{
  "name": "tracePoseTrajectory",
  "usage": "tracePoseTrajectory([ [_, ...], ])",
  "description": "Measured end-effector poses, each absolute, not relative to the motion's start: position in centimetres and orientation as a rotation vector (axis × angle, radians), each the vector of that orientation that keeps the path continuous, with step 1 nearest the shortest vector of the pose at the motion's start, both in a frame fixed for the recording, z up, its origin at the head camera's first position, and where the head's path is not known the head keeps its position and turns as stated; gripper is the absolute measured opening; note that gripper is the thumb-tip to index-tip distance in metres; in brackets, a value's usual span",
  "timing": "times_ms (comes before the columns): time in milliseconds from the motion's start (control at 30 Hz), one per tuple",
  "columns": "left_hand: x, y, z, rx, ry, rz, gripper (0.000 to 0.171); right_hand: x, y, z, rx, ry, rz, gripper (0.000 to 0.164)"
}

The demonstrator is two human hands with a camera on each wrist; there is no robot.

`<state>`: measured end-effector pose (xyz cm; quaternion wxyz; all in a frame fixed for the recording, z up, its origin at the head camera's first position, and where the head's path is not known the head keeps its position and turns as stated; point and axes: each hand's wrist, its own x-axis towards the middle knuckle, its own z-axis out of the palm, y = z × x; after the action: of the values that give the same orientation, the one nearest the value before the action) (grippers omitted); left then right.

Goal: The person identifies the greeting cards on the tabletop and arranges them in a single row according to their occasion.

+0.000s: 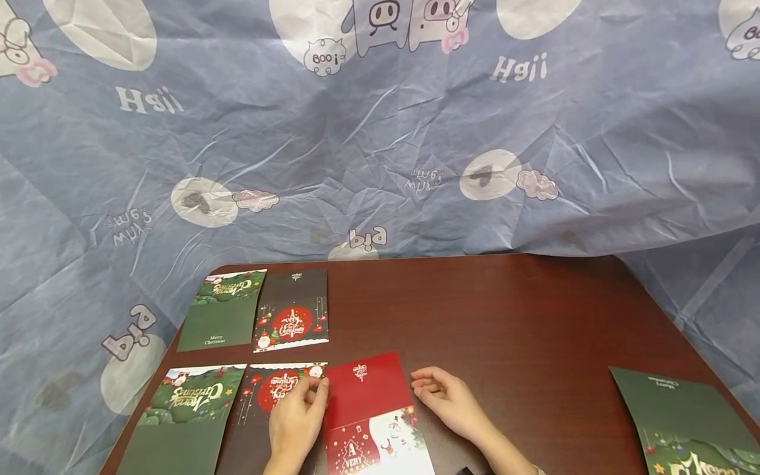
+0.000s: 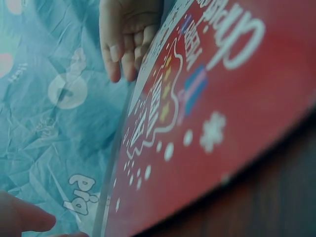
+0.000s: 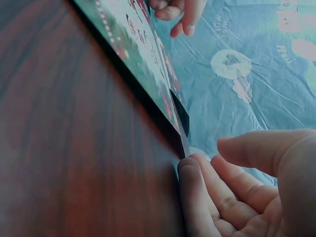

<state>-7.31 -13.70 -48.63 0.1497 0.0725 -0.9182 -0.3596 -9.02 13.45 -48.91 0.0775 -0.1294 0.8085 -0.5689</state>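
Observation:
A red and white Christmas card (image 1: pixel 371 396) lies unfolded at the front of the table, its crease running across the middle. At its left edge is my left hand (image 1: pixel 299 419), over part of a dark Christmas card (image 1: pixel 252 435) with a red circle. In the left wrist view, the left thumb (image 2: pixel 24 217) stays apart from the red card's printed face (image 2: pixel 207 103). On the other side, my right hand (image 1: pixel 448 402) rests beside the red card. The right wrist view shows its fingertips (image 3: pixel 190 170) at the card's corner, with the thumb (image 3: pixel 252 148) raised away.
At left lie a green card (image 1: pixel 178 445), another green card (image 1: pixel 222 323) behind it and a dark card (image 1: pixel 297 287). One more green card (image 1: pixel 683 406) lies at the right edge. A blue patterned cloth (image 1: pixel 380 132) hangs behind the brown table (image 1: pixel 475 303).

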Motion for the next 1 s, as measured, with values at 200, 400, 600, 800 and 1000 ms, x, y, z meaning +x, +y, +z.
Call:
tracePoseTrajectory([
  [200,-6.9,-14.0,-48.5,0.199,-2.705,-0.82,0.02,-8.9,13.4,-49.1,-0.402,2.515,-1.643,0.021],
  [400,-6.5,-13.9,-48.3,0.196,-2.778,-0.755,0.023,-8.7,13.5,-49.0,-0.404,2.557,-1.584,0.021],
  [600,-6.2,-14.1,-48.1,0.235,-2.805,-0.815,0.022,-8.3,13.5,-48.7,-0.388,2.554,-1.547,0.021],
  [800,-5.6,-14.5,-48.1,0.282,-2.809,-0.918,0.021,-7.9,13.5,-48.6,-0.358,2.554,-1.548,0.019],
  [1000,-4.9,-14.3,-48.2,0.274,-2.807,-0.928,0.023,-7.7,13.4,-48.7,-0.37,2.541,-1.542,0.019],
])
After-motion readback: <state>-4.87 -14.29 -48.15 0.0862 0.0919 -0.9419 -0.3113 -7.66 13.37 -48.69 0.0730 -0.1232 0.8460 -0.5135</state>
